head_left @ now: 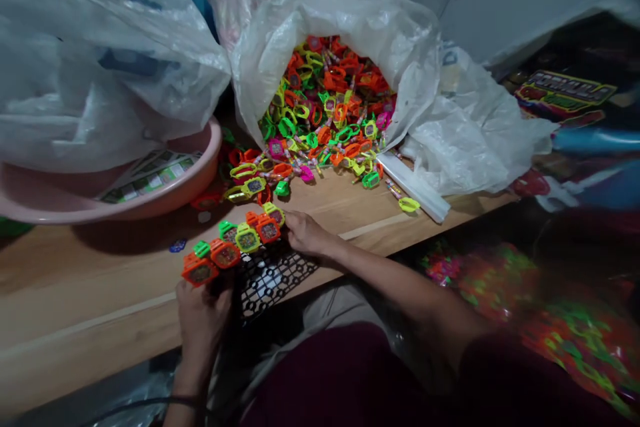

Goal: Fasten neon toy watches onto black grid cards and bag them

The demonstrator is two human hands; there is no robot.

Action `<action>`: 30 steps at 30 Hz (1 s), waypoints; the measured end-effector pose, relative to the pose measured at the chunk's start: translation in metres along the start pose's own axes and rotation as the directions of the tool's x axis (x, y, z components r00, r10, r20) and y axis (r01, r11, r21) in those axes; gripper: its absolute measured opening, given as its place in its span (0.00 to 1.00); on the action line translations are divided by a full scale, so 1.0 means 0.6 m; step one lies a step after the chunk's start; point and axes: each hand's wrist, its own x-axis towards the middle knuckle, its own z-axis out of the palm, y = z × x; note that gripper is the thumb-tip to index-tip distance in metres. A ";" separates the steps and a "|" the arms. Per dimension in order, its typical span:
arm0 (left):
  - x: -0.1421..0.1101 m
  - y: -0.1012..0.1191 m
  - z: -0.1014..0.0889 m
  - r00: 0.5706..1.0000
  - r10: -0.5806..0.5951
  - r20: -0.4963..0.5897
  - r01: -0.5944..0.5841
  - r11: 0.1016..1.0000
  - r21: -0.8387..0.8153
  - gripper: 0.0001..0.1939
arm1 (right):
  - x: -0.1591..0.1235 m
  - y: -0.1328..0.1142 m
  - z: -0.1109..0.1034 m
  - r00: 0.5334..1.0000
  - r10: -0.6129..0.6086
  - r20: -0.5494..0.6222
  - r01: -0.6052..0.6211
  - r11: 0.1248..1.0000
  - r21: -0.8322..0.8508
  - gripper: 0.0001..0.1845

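Note:
A row of small toy watches [235, 241], orange, green and yellow, stands along a black perforated rack [270, 277] at the near edge of the wooden table [90, 293]. My left hand [200, 320] grips the near left end of that rack, fingers closed under an orange watch [199, 271]. My right hand [305, 232] rests at the far end of the row, fingers curled against a yellow watch [274, 212]. Behind, a big clear plastic bag [350, 20] lies open, spilling a heap of loose coloured toy watches [325, 113] onto the table.
A pink basin [200, 167] with printed cards inside sits at the left under another plastic bag [90, 60]. A clear packet of strips [415, 187] lies right of the heap. Bags of coloured toys [550, 320] fill the floor at right.

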 end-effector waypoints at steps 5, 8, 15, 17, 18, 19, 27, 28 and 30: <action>0.011 -0.022 -0.019 0.999 0.034 0.013 -0.034 0.998 -0.052 0.11 | 0.064 -0.012 -0.104 1.000 0.025 0.010 -0.026 0.992 0.120 0.06; 0.009 -0.034 -0.017 1.000 0.004 -0.024 -0.005 0.998 -0.061 0.12 | 0.134 -0.017 -0.129 0.981 0.024 -0.193 -0.038 0.997 -0.070 0.05; -0.003 -0.037 -0.014 0.995 -0.093 -0.037 0.093 0.996 0.005 0.17 | 0.192 0.006 -0.104 0.984 0.158 -0.077 -0.175 0.923 -0.341 0.04; -0.005 -0.033 -0.015 0.993 -0.110 -0.042 0.110 0.994 0.010 0.19 | 0.167 0.024 -0.110 0.980 0.182 -0.077 -0.197 0.914 -0.355 0.03; -0.006 -0.032 -0.016 0.992 -0.118 -0.048 0.118 0.993 0.009 0.19 | 0.151 0.033 -0.117 0.979 0.186 -0.087 -0.205 0.906 -0.369 0.06; -0.006 -0.030 -0.016 0.991 -0.124 -0.053 0.124 0.992 0.007 0.20 | 0.135 0.042 -0.126 0.977 0.187 -0.105 -0.213 0.900 -0.381 0.09; -0.006 -0.033 -0.009 0.993 -0.114 -0.042 0.117 0.991 0.061 0.17 | 0.020 0.063 -0.182 0.903 0.379 -0.201 -0.272 0.867 0.417 0.13; -0.007 -0.033 -0.007 0.992 -0.119 -0.047 0.122 0.990 0.074 0.18 | 0.011 0.060 -0.181 0.892 0.397 -0.216 -0.243 0.825 0.511 0.15; -0.007 -0.032 -0.006 0.992 -0.109 -0.058 0.113 0.990 0.081 0.19 | -0.004 0.052 -0.176 0.864 0.453 -0.218 -0.205 0.712 0.671 0.19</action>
